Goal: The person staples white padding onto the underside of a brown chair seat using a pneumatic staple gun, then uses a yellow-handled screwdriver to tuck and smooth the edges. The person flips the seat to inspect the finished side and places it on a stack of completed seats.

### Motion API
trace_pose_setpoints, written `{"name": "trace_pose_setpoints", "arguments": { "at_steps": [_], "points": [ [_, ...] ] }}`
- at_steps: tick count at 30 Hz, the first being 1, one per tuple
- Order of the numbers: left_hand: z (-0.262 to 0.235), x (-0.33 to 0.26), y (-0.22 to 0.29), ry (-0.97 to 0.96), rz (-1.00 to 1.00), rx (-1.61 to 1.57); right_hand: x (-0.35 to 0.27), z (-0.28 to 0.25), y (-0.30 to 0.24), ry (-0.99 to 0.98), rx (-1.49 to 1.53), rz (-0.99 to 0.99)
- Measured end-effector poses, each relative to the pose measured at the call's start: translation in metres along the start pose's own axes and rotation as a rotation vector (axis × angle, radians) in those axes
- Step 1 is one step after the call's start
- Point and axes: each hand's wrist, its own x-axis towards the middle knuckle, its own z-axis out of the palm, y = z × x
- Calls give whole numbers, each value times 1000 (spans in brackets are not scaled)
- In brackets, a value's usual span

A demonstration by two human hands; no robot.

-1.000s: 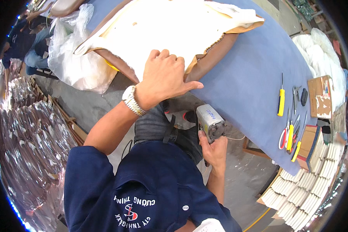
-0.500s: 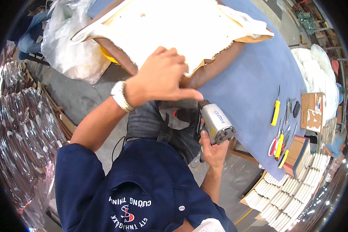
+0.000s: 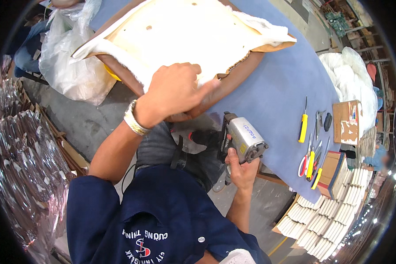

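A padded seat panel (image 3: 207, 39) lies on the blue table with its pale underside up. White wadding and a brown cover (image 3: 246, 66) show around its edges. My left hand (image 3: 176, 90), with a metal-banded watch on the wrist, is at the near edge of the panel. Its fingers are bent over the wadding and cover edge, and the thumb points right, slightly blurred. In my right hand (image 3: 242, 171) is a silver and black staple gun (image 3: 246, 138), held by its grip. The gun is apart from the panel, its nose toward the table's near edge.
On the blue table (image 3: 277, 97) to the right lie a yellow-handled screwdriver (image 3: 302, 127), pliers (image 3: 317, 123) and several other hand tools. Cardboard boxes (image 3: 345, 121) stand beyond them, near stacked white strips (image 3: 325, 220). Plastic-wrapped brown pieces (image 3: 26, 176) are piled at left.
My left hand has drawn down and left, its thumb now nearer the panel's edge. The panel appears shifted left in view. My right hand still holds the staple gun in much the same place.
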Motion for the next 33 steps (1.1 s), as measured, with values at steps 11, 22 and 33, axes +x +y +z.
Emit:
{"name": "trace_pose_setpoints", "arguments": {
  "at_steps": [11,22,33],
  "points": [
    [11,41,-10,-357,171,130,40,-11,-26,-125,-147,-195],
    [28,40,-41,-230,156,-312,73,-12,-38,-282,-180,-10],
    [35,37,-39,-210,27,-387,91,11,-65,-360,-456,15]
  ]
}}
